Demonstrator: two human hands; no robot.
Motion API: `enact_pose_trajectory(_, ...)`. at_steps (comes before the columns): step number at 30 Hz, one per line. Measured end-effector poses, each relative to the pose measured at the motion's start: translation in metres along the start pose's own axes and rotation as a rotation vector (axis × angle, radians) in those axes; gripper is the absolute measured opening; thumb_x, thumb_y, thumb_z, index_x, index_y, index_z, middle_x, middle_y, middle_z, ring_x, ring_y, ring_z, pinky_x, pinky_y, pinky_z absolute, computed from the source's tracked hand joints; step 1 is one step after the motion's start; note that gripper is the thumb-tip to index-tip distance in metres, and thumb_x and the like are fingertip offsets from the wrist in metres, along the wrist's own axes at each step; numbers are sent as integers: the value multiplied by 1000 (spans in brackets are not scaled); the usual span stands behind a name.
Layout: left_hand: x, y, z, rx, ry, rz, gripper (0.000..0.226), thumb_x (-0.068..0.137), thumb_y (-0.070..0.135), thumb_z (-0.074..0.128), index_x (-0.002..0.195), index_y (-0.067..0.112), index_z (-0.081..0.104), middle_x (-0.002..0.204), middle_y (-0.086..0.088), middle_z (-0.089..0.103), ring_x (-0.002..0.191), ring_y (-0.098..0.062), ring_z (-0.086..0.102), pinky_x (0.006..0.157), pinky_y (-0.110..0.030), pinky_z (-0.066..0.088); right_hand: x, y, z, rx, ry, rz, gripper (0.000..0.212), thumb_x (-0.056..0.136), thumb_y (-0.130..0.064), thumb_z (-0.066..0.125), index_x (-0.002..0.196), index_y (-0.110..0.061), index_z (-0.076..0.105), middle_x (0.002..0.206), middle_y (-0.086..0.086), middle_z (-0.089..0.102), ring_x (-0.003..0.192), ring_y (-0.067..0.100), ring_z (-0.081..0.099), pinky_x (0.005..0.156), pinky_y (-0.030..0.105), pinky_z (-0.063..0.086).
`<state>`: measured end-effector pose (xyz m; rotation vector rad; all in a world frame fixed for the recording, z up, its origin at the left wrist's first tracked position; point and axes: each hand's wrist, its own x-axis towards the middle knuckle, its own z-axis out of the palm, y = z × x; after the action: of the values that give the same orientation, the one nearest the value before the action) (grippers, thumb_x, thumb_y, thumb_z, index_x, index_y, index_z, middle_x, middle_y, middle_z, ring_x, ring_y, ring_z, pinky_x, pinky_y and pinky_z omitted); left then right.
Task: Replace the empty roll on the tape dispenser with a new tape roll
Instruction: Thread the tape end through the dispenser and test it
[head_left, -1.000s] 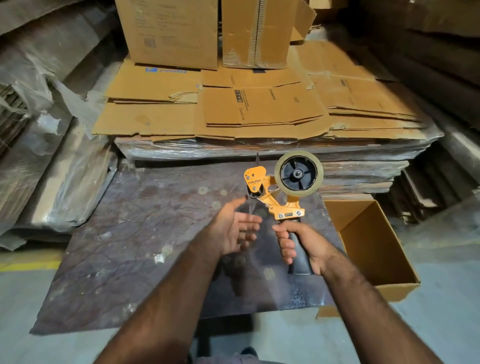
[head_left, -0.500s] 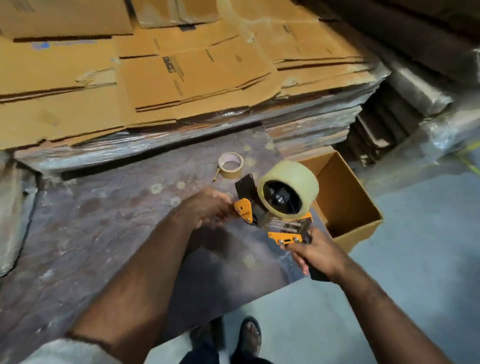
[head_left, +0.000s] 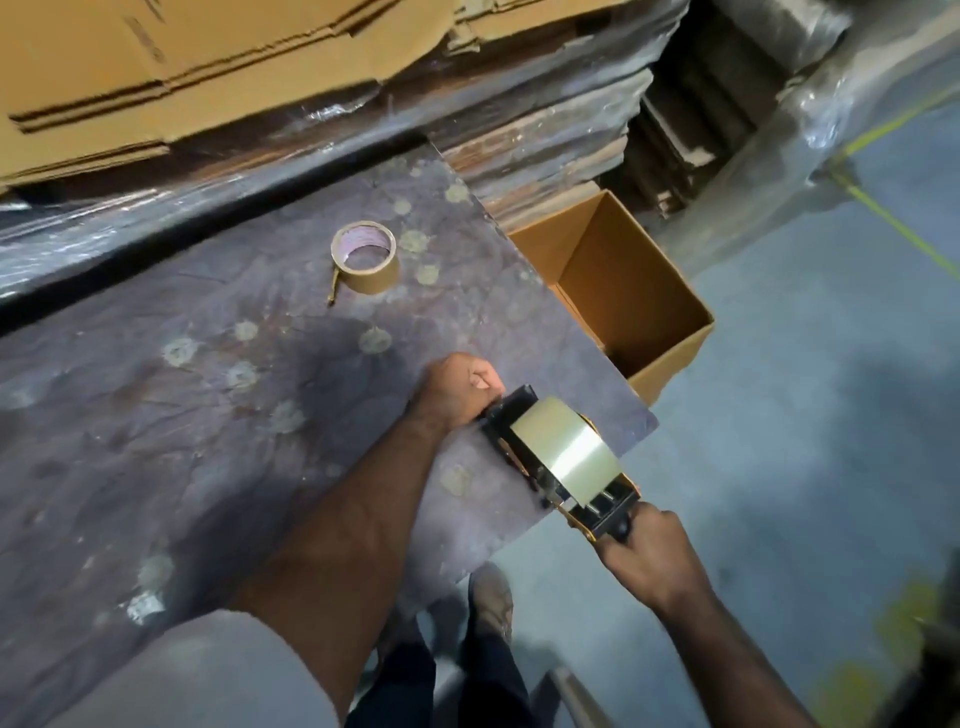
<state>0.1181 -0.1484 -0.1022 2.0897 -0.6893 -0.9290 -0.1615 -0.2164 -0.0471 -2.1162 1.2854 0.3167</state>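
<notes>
An orange and black tape dispenser (head_left: 597, 506) carries a full roll of clear tape (head_left: 563, 447) and hangs over the near right corner of the dark stone table (head_left: 208, 415). My right hand (head_left: 644, 556) grips its black handle from below right. My left hand (head_left: 460, 387) is curled at the dispenser's front black end, holding it there; what the fingers pinch is hidden. An empty cardboard tape core (head_left: 365, 257) with a loose tail of tape lies on the table farther back.
An open empty cardboard box (head_left: 623, 291) stands on the floor beside the table's right edge. Flattened cartons (head_left: 208, 78) are stacked behind the table on plastic-wrapped piles. My feet (head_left: 488, 603) show below the table's edge, on grey floor with a yellow line.
The view has tilted down and right. The dispenser has turned so the roll's outer face points up, and it has moved toward the table's near right corner. My left hand has closed on its front end.
</notes>
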Motion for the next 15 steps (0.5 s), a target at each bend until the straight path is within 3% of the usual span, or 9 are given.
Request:
enact_pose_trajectory(3,8,0,-2,17,-28,47,16,68,33,80,72,18,73,62,6,73,59,-11,67,67,-27,56,-4,11,0,-12,-5,31,36,79,-46,67,70,-12,58,63,6,62,77,37,59,62,35,49)
enact_pose_trajectory(7,27,-3,1,94,-17,81,19,64,50,72,73,33,71,62,10,73,68,-19,73,72,-44,63,5,12,-7,-13,6,48,41,78,-54,65,80,-13,65,71,5,66,80,35,61,62,34,49)
enact_pose_trajectory(10,25,11,4,202,47,110,17,67,52,67,77,38,67,64,13,68,70,-23,70,69,-42,62,18,11,-17,-42,27,61,37,79,-51,65,79,-14,63,77,8,67,82,35,62,64,34,50)
enact_pose_trajectory(15,5,27,18,384,111,145,13,78,43,71,76,36,61,85,9,64,78,-20,64,71,-33,54,18,32,-27,-115,3,57,43,75,-57,60,77,-15,61,73,7,67,76,32,62,64,37,55)
